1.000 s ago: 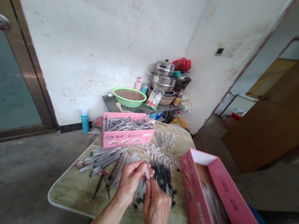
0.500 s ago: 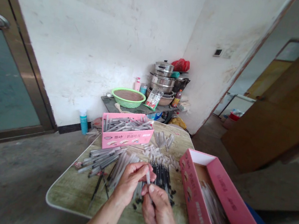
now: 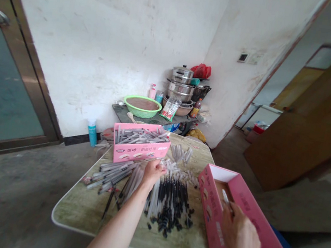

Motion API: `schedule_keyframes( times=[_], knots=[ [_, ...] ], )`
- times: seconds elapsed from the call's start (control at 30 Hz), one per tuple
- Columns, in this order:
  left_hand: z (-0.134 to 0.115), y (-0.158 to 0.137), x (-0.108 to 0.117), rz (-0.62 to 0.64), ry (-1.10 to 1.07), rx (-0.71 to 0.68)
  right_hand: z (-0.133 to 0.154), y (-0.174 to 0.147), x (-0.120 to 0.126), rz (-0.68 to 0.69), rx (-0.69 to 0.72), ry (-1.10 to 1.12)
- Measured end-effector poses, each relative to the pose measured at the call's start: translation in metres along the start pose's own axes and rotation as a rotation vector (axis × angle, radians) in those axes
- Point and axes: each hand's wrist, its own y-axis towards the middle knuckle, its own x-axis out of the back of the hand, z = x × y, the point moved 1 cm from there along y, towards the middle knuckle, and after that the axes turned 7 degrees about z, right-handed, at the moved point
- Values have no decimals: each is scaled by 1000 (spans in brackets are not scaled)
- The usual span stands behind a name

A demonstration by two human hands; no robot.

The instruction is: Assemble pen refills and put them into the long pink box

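Note:
My right hand (image 3: 241, 232) is over the open pink box (image 3: 253, 205) on the right, its fingers closed on a pale, translucent pen (image 3: 225, 197) that points away from me. My left hand (image 3: 153, 173) reaches across the table, fingers curled together at the edge of a heap of small clear pieces (image 3: 173, 169) that look like pen caps. What those fingers hold, if anything, is too small to make out. Nearer me lie black pen refills (image 3: 174, 196) with dark ends, and left of them clear pen barrels (image 3: 135, 182).
A second pink box (image 3: 140, 153) full of grey-tinted barrels stands at the table's back left. Loose barrels (image 3: 113, 176) lie in front of it. Behind the table, a low shelf carries a green basin (image 3: 141, 112) and stacked steel pots (image 3: 181, 84). A wooden door (image 3: 314, 118) is at right.
My hands have parted. The right hand has carried the pen from the middle over to the right-hand pink box, while the left has moved forward to the small clear pieces.

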Motion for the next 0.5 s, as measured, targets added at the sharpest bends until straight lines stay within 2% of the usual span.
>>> schedule_keyframes(
  times=[0.1,0.13,0.2,0.27,0.3,0.33,0.4,0.5],
  knots=[
    [13,13,0,-3,-17,2,-27,24,4,90,-67,-78],
    [15,15,3,-3,-20,-2,-32,26,4,59,-69,-86],
    [15,14,11,-10,-25,-26,-29,23,3,-106,-11,-60],
    [12,6,20,-22,-32,-62,-11,10,-2,-252,108,56],
    [9,1,25,-32,-35,-90,2,2,-6,-255,173,144],
    [6,-6,29,-45,-36,-125,18,-8,-13,-203,222,234],
    [0,-21,37,-82,-28,-196,55,-27,-33,17,332,343],
    [-6,-43,45,-129,11,-238,109,-50,-70,270,425,221]
  ],
)
